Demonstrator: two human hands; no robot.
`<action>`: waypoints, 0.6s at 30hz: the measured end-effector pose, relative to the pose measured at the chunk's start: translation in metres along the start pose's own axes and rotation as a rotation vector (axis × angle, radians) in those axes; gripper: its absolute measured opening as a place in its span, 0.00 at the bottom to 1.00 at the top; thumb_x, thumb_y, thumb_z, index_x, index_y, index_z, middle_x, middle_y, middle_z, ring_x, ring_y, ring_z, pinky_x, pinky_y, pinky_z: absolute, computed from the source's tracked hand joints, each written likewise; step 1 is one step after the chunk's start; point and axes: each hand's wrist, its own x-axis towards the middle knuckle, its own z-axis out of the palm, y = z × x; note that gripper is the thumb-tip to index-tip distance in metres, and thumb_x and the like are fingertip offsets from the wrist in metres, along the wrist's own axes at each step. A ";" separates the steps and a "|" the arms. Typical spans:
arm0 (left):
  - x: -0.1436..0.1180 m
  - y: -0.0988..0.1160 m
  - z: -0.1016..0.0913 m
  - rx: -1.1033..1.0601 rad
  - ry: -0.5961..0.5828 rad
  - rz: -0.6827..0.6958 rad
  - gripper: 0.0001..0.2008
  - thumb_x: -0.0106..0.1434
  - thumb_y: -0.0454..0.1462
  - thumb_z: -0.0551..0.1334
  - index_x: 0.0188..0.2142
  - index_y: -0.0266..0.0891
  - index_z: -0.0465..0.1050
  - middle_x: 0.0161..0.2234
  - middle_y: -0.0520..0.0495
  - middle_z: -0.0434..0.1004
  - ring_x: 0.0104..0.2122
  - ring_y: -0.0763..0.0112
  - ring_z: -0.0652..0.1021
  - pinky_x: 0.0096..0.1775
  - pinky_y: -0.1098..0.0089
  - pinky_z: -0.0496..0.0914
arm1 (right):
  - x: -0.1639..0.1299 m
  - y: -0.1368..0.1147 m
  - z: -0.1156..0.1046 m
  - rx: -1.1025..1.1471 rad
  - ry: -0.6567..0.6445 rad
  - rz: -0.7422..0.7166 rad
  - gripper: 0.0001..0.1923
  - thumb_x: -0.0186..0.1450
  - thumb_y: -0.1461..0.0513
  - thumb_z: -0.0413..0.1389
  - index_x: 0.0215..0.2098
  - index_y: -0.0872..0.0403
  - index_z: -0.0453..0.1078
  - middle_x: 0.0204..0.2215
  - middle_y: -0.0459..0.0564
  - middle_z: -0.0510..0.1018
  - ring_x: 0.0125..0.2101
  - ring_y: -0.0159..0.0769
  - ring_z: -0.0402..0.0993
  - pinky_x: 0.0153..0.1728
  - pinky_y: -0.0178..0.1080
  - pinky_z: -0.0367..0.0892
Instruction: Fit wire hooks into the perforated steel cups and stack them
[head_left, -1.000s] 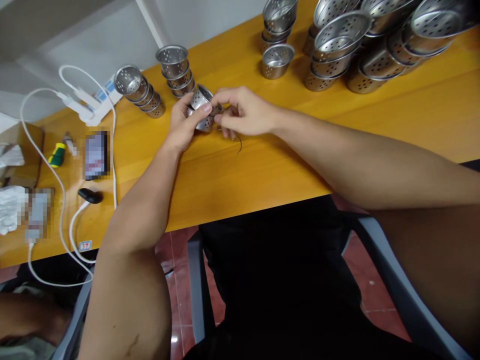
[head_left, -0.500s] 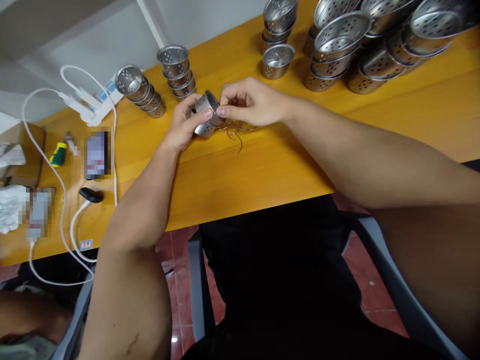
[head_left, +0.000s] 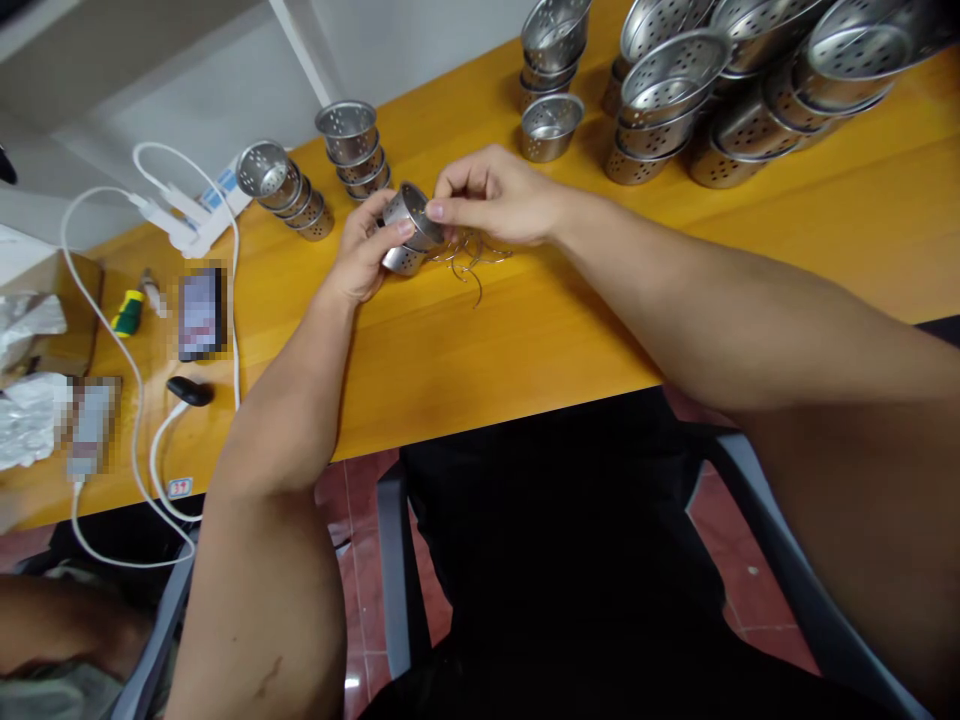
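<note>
My left hand (head_left: 358,255) grips a small perforated steel cup (head_left: 406,212), tilted on its side, above a second small cup (head_left: 402,261) that rests on the yellow table (head_left: 525,330). My right hand (head_left: 495,195) has its fingertips pinched at the rim of the held cup; whether it pinches a wire there I cannot tell. A loose heap of thin wire hooks (head_left: 471,256) lies on the table just under my right hand.
Two short stacks of small perforated cups (head_left: 289,190) (head_left: 356,145) stand behind my hands. Larger stacks of cups (head_left: 675,90) crowd the back right. At left lie a white charger with cables (head_left: 172,220), a phone (head_left: 201,312), a black plug (head_left: 189,390) and crumpled paper (head_left: 26,420).
My right hand has lifted off the wire hooks and now meets the cup's rim. My left hand has turned the cup so its open mouth faces more to the right.
</note>
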 end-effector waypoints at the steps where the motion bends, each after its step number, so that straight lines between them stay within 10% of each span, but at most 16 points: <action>1: -0.001 0.000 0.001 0.006 -0.003 -0.001 0.46 0.63 0.84 0.71 0.56 0.52 0.85 0.49 0.43 0.88 0.52 0.42 0.93 0.59 0.39 0.89 | -0.003 -0.003 -0.001 0.060 -0.009 -0.010 0.30 0.75 0.40 0.81 0.36 0.50 0.77 0.32 0.45 0.81 0.33 0.34 0.75 0.39 0.35 0.76; 6: 0.000 -0.016 -0.001 -0.015 0.084 -0.084 0.44 0.67 0.83 0.70 0.59 0.53 0.81 0.56 0.39 0.88 0.59 0.38 0.91 0.62 0.35 0.89 | -0.018 -0.020 -0.003 0.138 0.053 0.010 0.35 0.69 0.32 0.82 0.38 0.48 0.76 0.38 0.47 0.83 0.35 0.38 0.80 0.37 0.38 0.81; 12: 0.005 -0.031 -0.010 -0.005 0.208 -0.165 0.47 0.63 0.86 0.67 0.63 0.60 0.78 0.63 0.39 0.87 0.65 0.33 0.88 0.59 0.34 0.90 | -0.018 -0.012 0.013 -0.282 0.041 0.059 0.21 0.72 0.40 0.79 0.42 0.43 0.82 0.33 0.47 0.83 0.34 0.45 0.83 0.30 0.41 0.82; 18: 0.008 -0.029 -0.005 -0.039 0.132 -0.019 0.47 0.59 0.84 0.75 0.66 0.66 0.83 0.67 0.45 0.89 0.70 0.34 0.86 0.74 0.34 0.83 | -0.015 -0.001 0.017 -0.467 0.205 -0.153 0.19 0.81 0.44 0.72 0.57 0.44 0.77 0.56 0.48 0.82 0.42 0.39 0.80 0.51 0.42 0.85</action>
